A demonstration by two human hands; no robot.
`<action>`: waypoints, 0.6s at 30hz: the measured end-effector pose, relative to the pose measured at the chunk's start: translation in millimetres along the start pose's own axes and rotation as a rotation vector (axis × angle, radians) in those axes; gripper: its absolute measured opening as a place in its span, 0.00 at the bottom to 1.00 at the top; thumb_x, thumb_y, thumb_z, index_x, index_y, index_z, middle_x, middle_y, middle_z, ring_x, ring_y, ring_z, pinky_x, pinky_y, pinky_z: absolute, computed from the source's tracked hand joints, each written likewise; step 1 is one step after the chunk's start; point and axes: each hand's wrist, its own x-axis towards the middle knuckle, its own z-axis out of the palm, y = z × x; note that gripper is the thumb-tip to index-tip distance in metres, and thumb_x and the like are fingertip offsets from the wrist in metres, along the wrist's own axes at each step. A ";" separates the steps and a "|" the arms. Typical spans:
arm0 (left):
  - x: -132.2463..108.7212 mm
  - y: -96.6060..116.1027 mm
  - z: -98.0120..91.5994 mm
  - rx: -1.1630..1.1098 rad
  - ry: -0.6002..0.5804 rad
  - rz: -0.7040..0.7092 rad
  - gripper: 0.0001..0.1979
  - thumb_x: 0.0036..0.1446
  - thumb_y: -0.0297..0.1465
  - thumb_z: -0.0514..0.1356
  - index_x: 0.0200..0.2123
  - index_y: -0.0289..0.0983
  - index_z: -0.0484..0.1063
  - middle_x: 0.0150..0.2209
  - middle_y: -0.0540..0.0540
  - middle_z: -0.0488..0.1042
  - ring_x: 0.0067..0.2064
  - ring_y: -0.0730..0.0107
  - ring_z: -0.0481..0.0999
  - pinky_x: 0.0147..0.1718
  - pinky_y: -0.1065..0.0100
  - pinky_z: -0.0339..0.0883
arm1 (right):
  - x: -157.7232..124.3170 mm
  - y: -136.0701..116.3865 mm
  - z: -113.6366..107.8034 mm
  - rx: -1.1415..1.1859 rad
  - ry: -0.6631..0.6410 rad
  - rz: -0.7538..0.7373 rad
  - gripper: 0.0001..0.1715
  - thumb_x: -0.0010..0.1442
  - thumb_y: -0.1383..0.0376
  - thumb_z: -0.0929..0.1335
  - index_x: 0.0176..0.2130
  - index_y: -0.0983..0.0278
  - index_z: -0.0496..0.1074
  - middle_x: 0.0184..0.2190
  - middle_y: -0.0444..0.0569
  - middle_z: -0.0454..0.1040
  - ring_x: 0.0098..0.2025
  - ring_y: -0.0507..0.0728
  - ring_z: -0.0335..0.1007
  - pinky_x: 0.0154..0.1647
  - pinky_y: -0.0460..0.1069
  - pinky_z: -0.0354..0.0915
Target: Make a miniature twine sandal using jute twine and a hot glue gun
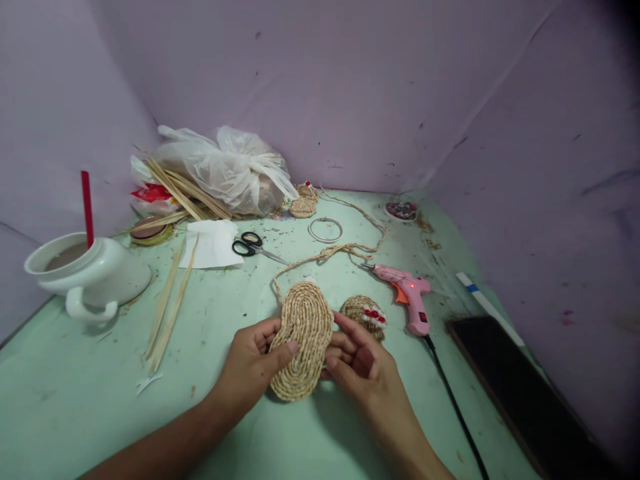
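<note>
Both hands hold a woven straw sole, oval and shoe-shaped, just above the green table. My left hand grips its left edge, thumb pressed on top. My right hand pinches the right edge with curled fingers. A braided straw cord trails from the sole's far end toward the back. Just right of the sole lies a small woven piece with red and white beads.
A pink glue gun with a black cable lies to the right, near a dark flat slab. Scissors, a metal ring, white paper, straw strips, a plastic bag and a white cup with a red straw stand left and behind.
</note>
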 end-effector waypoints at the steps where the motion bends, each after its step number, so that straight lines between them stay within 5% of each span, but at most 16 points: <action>1: 0.5 0.5 0.2 -0.005 0.004 -0.005 0.18 0.40 0.38 0.67 0.33 0.32 0.73 0.29 0.45 0.77 0.32 0.63 0.75 0.34 0.65 0.69 | 0.0 -0.6 0.1 0.007 -0.008 -0.005 0.31 0.45 0.62 0.75 0.48 0.62 0.66 0.30 0.45 0.74 0.27 0.50 0.69 0.29 0.47 0.68; 18: -2.5 -1.1 -0.2 0.053 -0.104 0.038 0.15 0.45 0.36 0.65 0.34 0.32 0.74 0.29 0.45 0.77 0.32 0.64 0.75 0.33 0.66 0.68 | 1.3 0.6 0.3 -0.022 0.066 0.020 0.30 0.40 0.65 0.76 0.43 0.62 0.67 0.26 0.41 0.72 0.23 0.49 0.66 0.24 0.44 0.64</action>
